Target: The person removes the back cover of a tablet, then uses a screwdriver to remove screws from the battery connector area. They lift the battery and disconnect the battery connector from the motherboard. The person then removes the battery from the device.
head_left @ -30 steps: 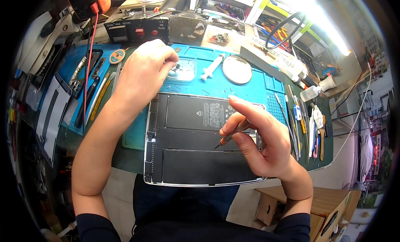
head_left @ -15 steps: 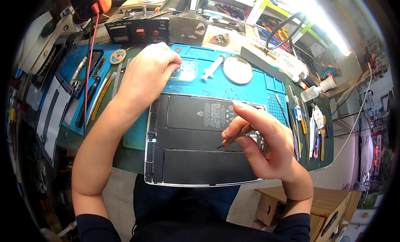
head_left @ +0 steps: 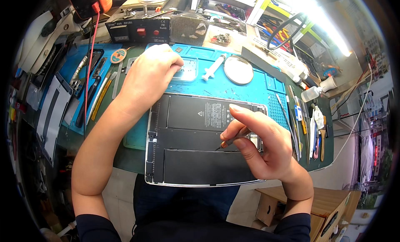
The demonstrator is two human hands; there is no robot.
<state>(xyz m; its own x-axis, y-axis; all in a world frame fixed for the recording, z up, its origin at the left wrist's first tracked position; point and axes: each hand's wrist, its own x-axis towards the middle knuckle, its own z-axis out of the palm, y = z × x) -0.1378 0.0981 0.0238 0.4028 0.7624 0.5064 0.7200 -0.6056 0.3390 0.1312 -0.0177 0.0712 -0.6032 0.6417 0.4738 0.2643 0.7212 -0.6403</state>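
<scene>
An opened tablet [head_left: 196, 158] lies face down on the blue work mat [head_left: 258, 92], its black battery cells showing. My right hand [head_left: 262, 142] holds a thin screwdriver [head_left: 229, 143] with an orange collar, its tip pointing down and left over the tablet's middle right part. My left hand [head_left: 152, 73] reaches past the tablet's top left corner to a small clear tray [head_left: 186, 71] on the mat, fingers curled down; what they touch is hidden.
A syringe [head_left: 213, 67] and a round metal dish [head_left: 238, 69] lie behind the tablet. Tweezers and pry tools [head_left: 306, 121] line the right side, hand tools [head_left: 91, 83] the left. A black power unit [head_left: 139, 30] and a white squeeze bottle [head_left: 316, 90] stand at the back.
My right hand has shifted slightly with the screwdriver over the tablet. My left hand has stayed at the small tray.
</scene>
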